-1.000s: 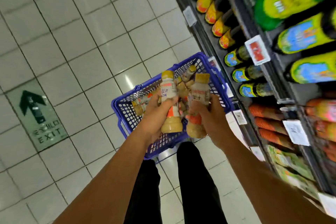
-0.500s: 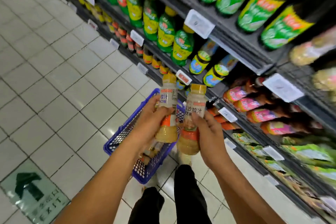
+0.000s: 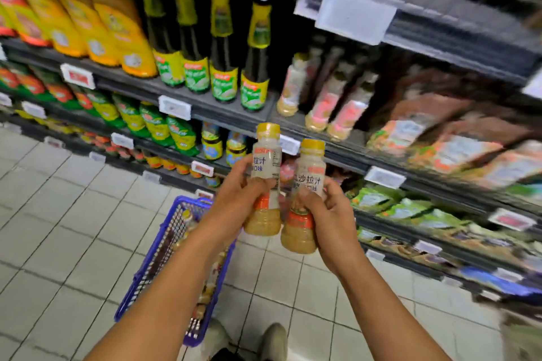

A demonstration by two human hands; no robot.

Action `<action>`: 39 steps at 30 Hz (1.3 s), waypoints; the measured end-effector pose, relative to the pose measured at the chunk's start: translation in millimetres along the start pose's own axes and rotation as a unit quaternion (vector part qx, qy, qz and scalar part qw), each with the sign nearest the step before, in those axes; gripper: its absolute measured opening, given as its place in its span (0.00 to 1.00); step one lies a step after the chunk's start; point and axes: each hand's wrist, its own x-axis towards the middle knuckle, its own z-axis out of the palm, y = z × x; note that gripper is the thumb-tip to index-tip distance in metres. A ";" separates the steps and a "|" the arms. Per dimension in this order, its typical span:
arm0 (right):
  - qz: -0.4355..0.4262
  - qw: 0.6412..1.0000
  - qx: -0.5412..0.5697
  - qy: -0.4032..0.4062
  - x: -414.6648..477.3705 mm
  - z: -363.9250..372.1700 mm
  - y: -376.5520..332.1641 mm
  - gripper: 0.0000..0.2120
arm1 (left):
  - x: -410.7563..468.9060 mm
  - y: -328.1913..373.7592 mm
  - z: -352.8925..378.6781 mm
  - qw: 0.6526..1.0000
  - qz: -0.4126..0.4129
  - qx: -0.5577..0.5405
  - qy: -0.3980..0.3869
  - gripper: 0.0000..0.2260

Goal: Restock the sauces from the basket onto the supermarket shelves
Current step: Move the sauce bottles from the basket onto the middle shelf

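Left hand (image 3: 240,202): grip wrapped round a salad dressing bottle (image 3: 265,167), yellow cap up. Right hand (image 3: 331,214): grip wrapped round a second dressing bottle (image 3: 308,182) of the same kind. Both are upright, side by side and almost touching. They are held in the air in front of the shelving, up and to the right of the blue basket (image 3: 137,281). The basket sits on the tiled floor (image 3: 58,228) with more stock inside, too blurred to count.

Step in hand, as I read it: carry both to their slot. The matching bottles (image 3: 328,99) stand on the shelf (image 3: 234,114) up and right of the hands, just right of the dark sauce bottles (image 3: 224,73) with green labels.

To do it well:
- Aim for that row and place one hand at a time.
- Set the base flat, label forward, and keep hold at the waist until the base is down.
- These bottles are tall and narrow and would likely tip if nudged, so come in from the front, not across the row.
- Free space in the row can't be judged because of blur.

Versus half a second back:
- The view has swung up, so the shelf with the matching row now sits just above the hands.
- The hands are raised further toward the shelf.
- The basket has dropped to lower left and is seen more edge-on.
- Both grips are unchanged, with the same bottle in each hand.
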 end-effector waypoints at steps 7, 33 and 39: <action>-0.065 0.997 0.011 0.030 -33.7 -73.9 -65.5 0.12 | -17.1 43.3 96.8 0.992 0.071 0.049 -0.094 0.19; -0.223 0.974 0.011 0.032 -43.3 -166.9 -198.3 0.14 | -50.3 140.5 233.8 0.956 0.250 0.088 -0.123 0.22; -0.221 0.975 0.032 0.015 -12.2 -165.1 -231.4 0.17 | -34.6 171.0 242.9 0.955 0.266 0.078 -0.104 0.22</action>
